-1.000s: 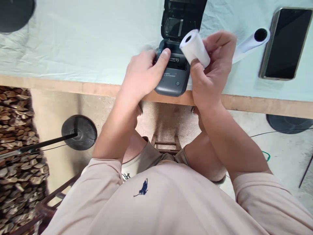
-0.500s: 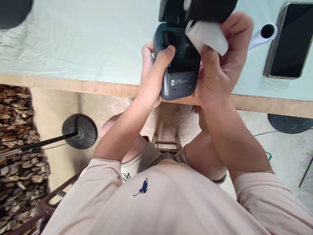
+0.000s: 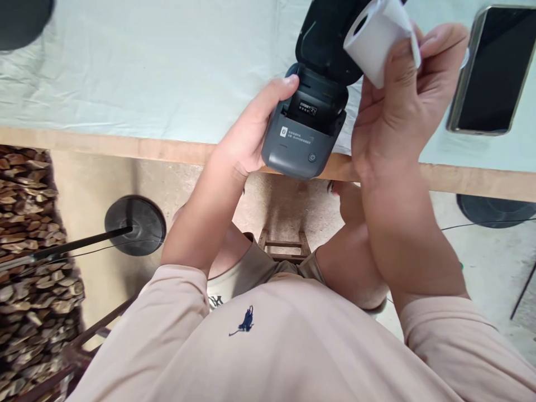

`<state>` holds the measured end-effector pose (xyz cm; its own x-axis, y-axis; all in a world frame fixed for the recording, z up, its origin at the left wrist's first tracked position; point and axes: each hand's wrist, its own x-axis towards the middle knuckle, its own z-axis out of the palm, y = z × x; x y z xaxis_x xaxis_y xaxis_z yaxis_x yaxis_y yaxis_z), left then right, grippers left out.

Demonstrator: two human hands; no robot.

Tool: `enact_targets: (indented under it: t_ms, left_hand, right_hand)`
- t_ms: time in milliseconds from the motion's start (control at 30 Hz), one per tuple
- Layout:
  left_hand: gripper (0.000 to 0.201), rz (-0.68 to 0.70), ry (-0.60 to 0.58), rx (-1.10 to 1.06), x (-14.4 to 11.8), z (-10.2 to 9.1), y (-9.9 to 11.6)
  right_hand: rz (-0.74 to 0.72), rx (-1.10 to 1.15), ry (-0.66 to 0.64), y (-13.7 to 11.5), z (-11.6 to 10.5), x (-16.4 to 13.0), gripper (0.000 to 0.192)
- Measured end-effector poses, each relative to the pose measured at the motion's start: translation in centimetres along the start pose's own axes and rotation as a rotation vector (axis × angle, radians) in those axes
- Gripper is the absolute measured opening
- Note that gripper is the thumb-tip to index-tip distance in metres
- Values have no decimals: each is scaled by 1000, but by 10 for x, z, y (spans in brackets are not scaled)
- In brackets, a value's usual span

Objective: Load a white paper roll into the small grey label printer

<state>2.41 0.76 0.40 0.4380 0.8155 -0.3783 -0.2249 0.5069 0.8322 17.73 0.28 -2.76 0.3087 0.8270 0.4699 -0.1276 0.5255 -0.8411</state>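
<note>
At table edge: left hand gripping printer, lid standing open. Right hand pinching paper roll above lid. Best approach, likely: keeping printer steady, aligning roll with bay.

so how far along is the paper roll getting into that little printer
Done: the printer has its lid flipped open, and its paper bay looks empty.

In hand: the left hand grips the printer at the table edge, while the right hand holds the white paper roll up beside the lid.

Left: the roll is not yet in the bay, and the lid is not closed.
</note>
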Motion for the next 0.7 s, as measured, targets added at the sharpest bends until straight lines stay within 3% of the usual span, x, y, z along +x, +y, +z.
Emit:
enact_targets:
  t_ms: [133,233,333,467,600,700]
  left_hand:
    - [40,-3,-226,-142,-1,-7,1]
    - [37,38,-253,-231,-1,-9,-2]
    - [35,51,-233,-289,0,-8,-6]
    - [33,31,-214,-296,1,-6,-9]
    - [35,25,-256,-274,0,-7,-9]
    - [34,14,-248,-265,0,-9,-8]
  right_hand:
    - [-169,-184,-102,-8,1,-5,24]
    - [-242,-393,-273,-17,5,-14,13]
    - [-263,-550,-367,-22,6,-17,19]
    - [-293,-661,-309,-23,5,-15,10]
    - [-283,-449,-146,-20,8,-12,9]
    - [-294,-365,-104,-18,10,-12,8]
